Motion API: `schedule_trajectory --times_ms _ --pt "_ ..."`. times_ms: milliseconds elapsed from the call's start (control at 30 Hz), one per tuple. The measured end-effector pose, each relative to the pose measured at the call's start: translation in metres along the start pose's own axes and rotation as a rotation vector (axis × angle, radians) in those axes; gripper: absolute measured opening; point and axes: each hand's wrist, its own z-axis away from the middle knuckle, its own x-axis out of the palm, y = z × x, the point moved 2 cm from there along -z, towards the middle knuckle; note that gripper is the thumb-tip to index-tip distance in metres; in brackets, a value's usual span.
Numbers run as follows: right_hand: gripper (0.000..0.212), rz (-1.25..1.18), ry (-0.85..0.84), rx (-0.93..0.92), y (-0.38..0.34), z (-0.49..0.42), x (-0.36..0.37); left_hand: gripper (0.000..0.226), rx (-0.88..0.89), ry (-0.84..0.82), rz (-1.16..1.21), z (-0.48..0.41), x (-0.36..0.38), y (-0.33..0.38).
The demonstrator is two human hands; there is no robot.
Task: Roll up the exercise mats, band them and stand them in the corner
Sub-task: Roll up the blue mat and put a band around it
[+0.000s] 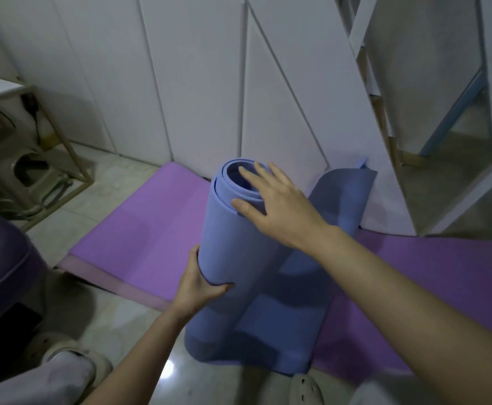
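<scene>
Roll of blue mat (238, 252) stands tilted on a flat purple mat (139, 235) on the floor (119, 320), its loose tail trailing. Left grip (200, 283) curls round its side; right grip (276, 206) lies spread on its top end. White boards (312, 97) lean just behind.

Blue mat (238, 258) part-rolled, upright, perhaps leaning, purple mat (139, 229) flat beneath

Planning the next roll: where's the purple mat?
The purple mat lies flat on the floor by the white wall panels, beneath the blue mat, mid head view.
</scene>
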Motion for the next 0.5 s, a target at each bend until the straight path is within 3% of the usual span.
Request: schedule_trajectory --times_ms 167,333,500 --pt "0.08 0.118 -0.141 -0.011 -0.015 0.002 0.004 0.106 0.022 -0.183 0.089 -0.007 -0.011 0.005" --pt "0.077 0.178 -0.185 -0.024 -0.029 0.0 0.005 0.105 0.066 -0.108 0.187 -0.006 -0.02 0.023" --pt "0.068 -0.106 -0.119 0.182 -0.046 -0.028 0.007 0.103 0.062 -0.048 0.144 -0.004 -0.027 0.027"
